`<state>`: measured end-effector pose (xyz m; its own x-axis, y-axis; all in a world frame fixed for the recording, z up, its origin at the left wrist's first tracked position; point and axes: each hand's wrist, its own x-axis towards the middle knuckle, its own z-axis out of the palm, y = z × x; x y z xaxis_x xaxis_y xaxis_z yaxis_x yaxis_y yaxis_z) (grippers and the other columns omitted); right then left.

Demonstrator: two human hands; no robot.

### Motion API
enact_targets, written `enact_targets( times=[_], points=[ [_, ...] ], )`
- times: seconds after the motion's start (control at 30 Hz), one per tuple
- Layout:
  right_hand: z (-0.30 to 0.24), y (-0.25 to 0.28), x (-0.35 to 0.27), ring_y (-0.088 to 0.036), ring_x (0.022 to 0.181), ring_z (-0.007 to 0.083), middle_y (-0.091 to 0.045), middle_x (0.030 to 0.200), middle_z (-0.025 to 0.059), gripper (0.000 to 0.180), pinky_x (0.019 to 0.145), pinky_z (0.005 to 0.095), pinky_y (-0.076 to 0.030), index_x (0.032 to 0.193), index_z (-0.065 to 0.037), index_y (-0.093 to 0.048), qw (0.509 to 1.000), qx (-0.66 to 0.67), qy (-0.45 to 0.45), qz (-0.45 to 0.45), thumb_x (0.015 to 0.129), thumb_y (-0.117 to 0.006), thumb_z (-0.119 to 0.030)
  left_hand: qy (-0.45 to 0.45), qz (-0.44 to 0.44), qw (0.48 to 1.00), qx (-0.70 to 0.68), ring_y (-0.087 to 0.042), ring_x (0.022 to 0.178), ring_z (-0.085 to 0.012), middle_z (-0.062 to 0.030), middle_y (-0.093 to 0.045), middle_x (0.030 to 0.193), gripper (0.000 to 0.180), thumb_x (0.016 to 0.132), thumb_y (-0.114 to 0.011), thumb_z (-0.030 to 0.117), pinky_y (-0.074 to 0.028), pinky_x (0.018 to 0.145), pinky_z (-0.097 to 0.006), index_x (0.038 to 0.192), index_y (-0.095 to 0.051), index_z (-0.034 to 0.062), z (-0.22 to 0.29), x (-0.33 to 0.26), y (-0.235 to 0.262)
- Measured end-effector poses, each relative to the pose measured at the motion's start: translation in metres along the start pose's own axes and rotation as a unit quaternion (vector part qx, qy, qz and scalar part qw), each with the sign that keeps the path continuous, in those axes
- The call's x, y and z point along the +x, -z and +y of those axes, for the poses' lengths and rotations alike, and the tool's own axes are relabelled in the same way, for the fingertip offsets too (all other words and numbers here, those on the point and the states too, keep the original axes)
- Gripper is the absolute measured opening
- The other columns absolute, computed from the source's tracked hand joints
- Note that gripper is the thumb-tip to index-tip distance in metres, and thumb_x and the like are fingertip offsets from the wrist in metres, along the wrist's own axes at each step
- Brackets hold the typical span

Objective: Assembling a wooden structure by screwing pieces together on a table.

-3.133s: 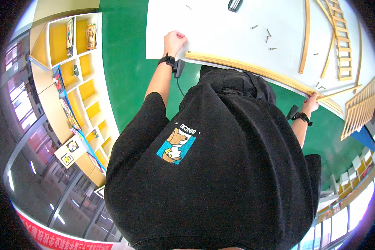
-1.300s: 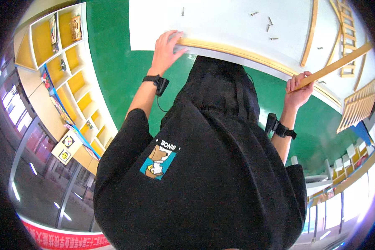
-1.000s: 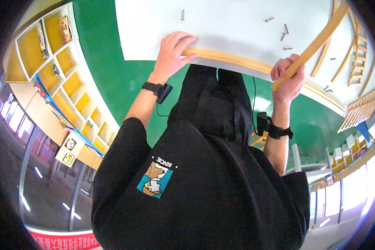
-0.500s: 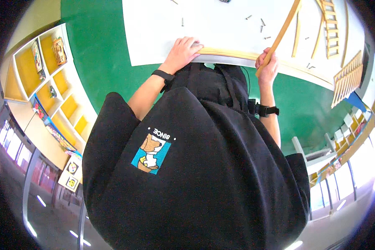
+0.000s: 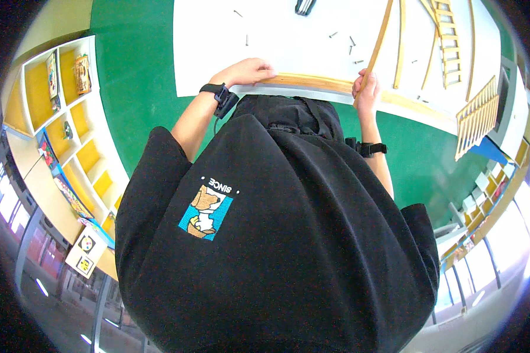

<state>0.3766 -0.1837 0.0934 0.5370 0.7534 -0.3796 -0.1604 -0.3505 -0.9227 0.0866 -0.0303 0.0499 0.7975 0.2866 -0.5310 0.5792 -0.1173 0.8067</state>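
My right hand (image 5: 367, 93) is closed around the lower end of a thin wooden stick (image 5: 380, 44), which slants up and away over the white table (image 5: 288, 47). Along the table's near edge lies a long wooden strip (image 5: 318, 82). At its left end my left hand (image 5: 248, 72) has its fingers drawn together, the tips pinching the wood; the thumb is partly hidden. The strip's right part passes behind or beside my right hand. Several screws, among them one upright-looking screw (image 5: 247, 40) and another screw (image 5: 351, 42), are scattered beyond my hands.
Right of the stick lie another wooden strip (image 5: 400, 50), a ladder-like wooden piece (image 5: 450, 47) and a long strip (image 5: 471, 53). A slatted wooden rack (image 5: 477, 117) sits at the right edge. A black object (image 5: 304, 7) is at the far side. White shelves (image 5: 70, 109) stand left.
The view has shifted slightly, so table items appear further left. My left hand has gone from lying spread over the strip's end to gripping it with fingertips. The stick stands a little steeper.
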Motion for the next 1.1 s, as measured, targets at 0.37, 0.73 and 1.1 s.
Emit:
enact_targets(
  times=[0.37,0.73,1.1],
  points=[
    [0.003,-0.016,0.020,-0.035,0.043,0.0069,-0.039,0.054,-0.0018,0.032,0.039,0.0216,-0.028,0.089,-0.006,-0.051,0.993,-0.041,0.022,-0.112,0.099,-0.034,-0.031,0.024,-0.076,0.990,-0.118,-0.057,0.069,-0.0094,-0.0025,-0.065,0.093,0.048,0.086,-0.063,0.040,-0.047,0.067,-0.025,0.118,-0.061,0.0044,-0.022,-0.004,-0.001],
    [0.022,-0.032,0.027,-0.063,0.077,0.0144,-0.068,0.080,0.0081,0.034,0.067,0.0286,-0.044,0.090,-0.006,-0.050,0.970,-0.139,0.050,-0.191,0.099,-0.030,-0.031,0.103,-0.109,0.974,-0.172,-0.059,0.058,-0.0092,-0.0051,-0.065,0.086,0.050,0.085,-0.064,0.041,-0.048,0.060,-0.021,0.118,-0.060,0.0033,-0.008,-0.009,0.004],
    [0.004,-0.046,0.029,-0.065,0.081,0.0226,-0.068,0.085,0.0178,0.041,0.074,0.0311,-0.049,0.091,-0.004,-0.050,0.973,-0.030,-0.017,-0.227,0.099,-0.022,-0.033,0.153,-0.091,0.961,-0.212,-0.051,0.046,-0.0078,0.0016,-0.054,0.060,0.043,0.088,-0.057,0.048,-0.039,0.041,-0.022,0.085,-0.063,0.0057,-0.002,-0.003,0.001]
  ],
)
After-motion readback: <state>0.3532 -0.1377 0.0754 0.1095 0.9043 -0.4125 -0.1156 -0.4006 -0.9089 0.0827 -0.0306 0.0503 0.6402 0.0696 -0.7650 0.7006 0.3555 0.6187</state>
